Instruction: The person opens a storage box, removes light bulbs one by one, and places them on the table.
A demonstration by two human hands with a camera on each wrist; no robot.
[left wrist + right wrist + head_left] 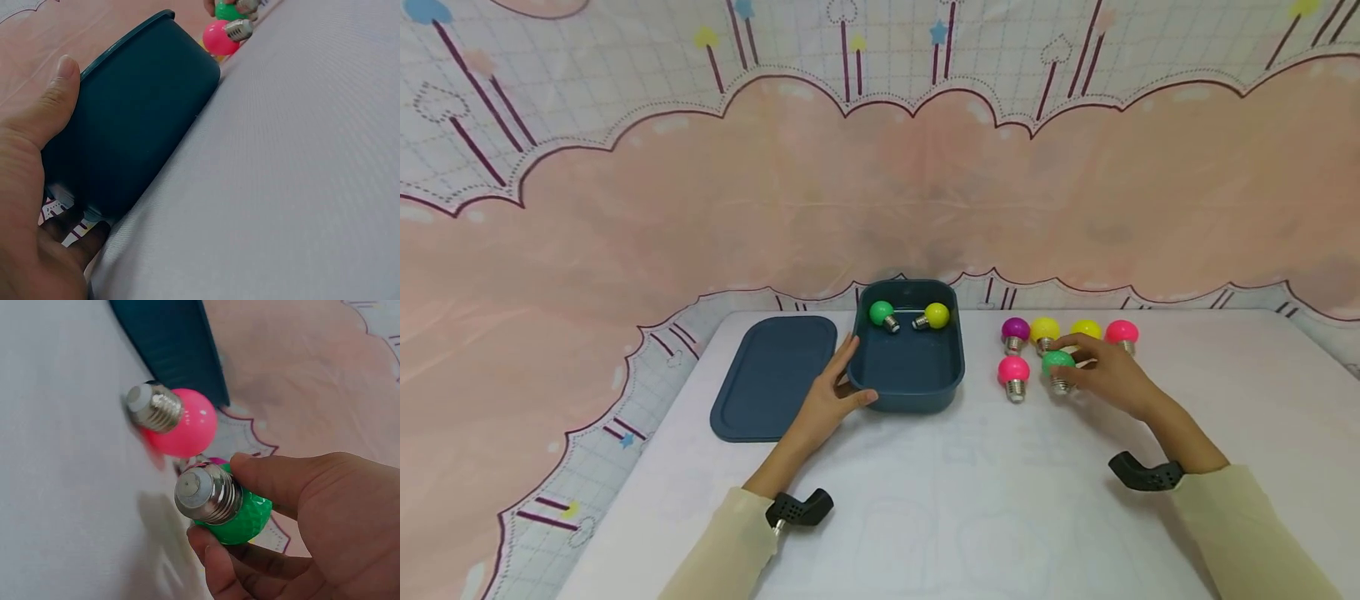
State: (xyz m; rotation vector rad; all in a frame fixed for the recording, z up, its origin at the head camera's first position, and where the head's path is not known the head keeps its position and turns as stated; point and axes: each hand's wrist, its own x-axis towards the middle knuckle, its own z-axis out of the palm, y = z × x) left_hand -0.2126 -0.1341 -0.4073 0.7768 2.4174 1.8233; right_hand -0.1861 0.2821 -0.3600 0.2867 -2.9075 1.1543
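Note:
My right hand (pixel 1112 379) pinches a green light bulb (pixel 1057 362) between thumb and fingers, over the right part of the table. In the right wrist view the metal screw base of this green bulb (pixel 215 494) faces the camera. My left hand (pixel 823 408) rests against the left front corner of a dark blue box (pixel 906 402), thumb on the front wall, fingers along the left side. Inside the box lie a green bulb (pixel 881 312) and a yellow bulb (pixel 936 315). Just left of the held bulb lies a pink bulb (pixel 1013 368).
Behind the held bulb sit a purple bulb (pixel 1016 328), a yellow bulb (pixel 1043 328), another yellow bulb (pixel 1086 327) and a pink bulb (pixel 1122 332). A flat dark blue lid (pixel 771 379) lies left of the box. A patterned cloth (pixel 887 192) hangs behind the white table (pixel 940 500).

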